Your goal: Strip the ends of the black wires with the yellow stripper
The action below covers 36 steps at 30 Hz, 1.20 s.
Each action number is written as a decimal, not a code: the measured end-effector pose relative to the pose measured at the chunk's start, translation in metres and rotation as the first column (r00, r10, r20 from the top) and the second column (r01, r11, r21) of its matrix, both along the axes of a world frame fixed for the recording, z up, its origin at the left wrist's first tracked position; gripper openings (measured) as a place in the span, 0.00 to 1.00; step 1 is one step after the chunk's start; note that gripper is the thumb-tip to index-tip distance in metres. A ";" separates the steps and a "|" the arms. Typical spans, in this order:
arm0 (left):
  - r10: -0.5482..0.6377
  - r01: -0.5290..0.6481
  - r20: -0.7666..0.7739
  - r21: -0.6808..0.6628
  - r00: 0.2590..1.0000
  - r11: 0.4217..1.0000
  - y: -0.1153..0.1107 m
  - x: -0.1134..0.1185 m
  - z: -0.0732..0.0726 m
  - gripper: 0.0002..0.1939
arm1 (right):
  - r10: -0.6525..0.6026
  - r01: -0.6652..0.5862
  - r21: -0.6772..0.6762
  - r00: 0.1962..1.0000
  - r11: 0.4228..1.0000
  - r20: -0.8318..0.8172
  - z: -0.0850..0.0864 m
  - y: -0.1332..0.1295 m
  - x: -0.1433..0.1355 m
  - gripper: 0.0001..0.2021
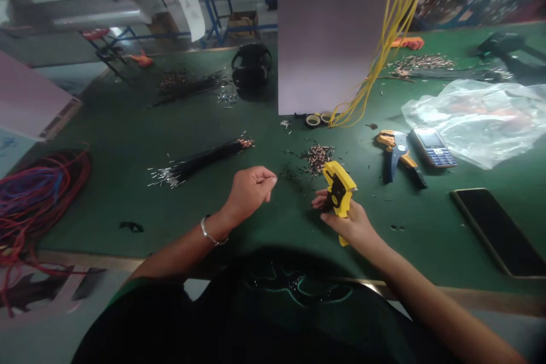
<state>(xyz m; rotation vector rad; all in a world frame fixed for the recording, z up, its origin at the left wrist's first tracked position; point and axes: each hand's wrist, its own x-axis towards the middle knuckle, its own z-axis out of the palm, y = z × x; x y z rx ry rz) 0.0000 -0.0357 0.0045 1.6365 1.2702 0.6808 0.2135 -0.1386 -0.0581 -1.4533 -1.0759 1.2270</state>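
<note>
Dark shirt (294, 324) fills the bottom of the frame, close to the counter (277, 222), probably for easy reach. Right of centre, the right hand (343, 219) holds the yellow tool (341, 182) head up, likely so its handles can be squeezed. At centre, the left hand (249, 192) is pinched narrow; whether anything is in it, I cannot tell. Black wires (205, 160) lie bundled left of centre, seemingly kept together for picking; copper scraps (318, 156) lie near the tool's head.

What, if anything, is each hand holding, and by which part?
The right hand grips a yellow plier-type tool by its handles. The left hand is pinched; whether around anything, I cannot tell.
</note>
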 end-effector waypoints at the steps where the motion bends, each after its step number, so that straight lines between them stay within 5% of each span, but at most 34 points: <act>1: 0.011 -0.011 0.021 -0.003 1.000 1.000 -0.002 0.001 0.001 0.06 | 0.005 -0.005 -0.005 1.000 1.000 -0.017 0.000 0.000 0.000 0.20; 11: 0.011 -0.013 0.064 0.029 0.998 0.999 -0.009 0.007 0.001 0.06 | -0.093 0.093 0.027 0.996 0.995 -0.006 0.003 0.007 -0.009 0.20; 17: 0.011 -0.014 0.046 0.073 0.999 0.997 -0.009 0.005 -0.002 0.06 | -0.178 0.164 0.076 0.957 0.983 0.231 0.006 0.003 -0.010 0.15; 22: 0.010 -0.013 0.037 0.058 0.999 0.998 -0.009 0.003 -0.001 0.06 | -0.090 0.094 0.007 0.931 0.996 0.354 0.009 0.006 0.003 0.16; 29: -0.012 0.012 0.027 0.020 1.000 1.000 -0.008 0.005 0.001 0.05 | 0.046 -0.043 -0.025 0.991 0.999 0.127 0.008 0.008 0.012 0.17; 36: -0.112 0.112 0.048 -0.002 0.993 0.994 -0.004 0.003 0.004 0.07 | 0.266 -0.271 -0.046 0.960 0.961 -0.088 0.017 0.012 0.009 0.16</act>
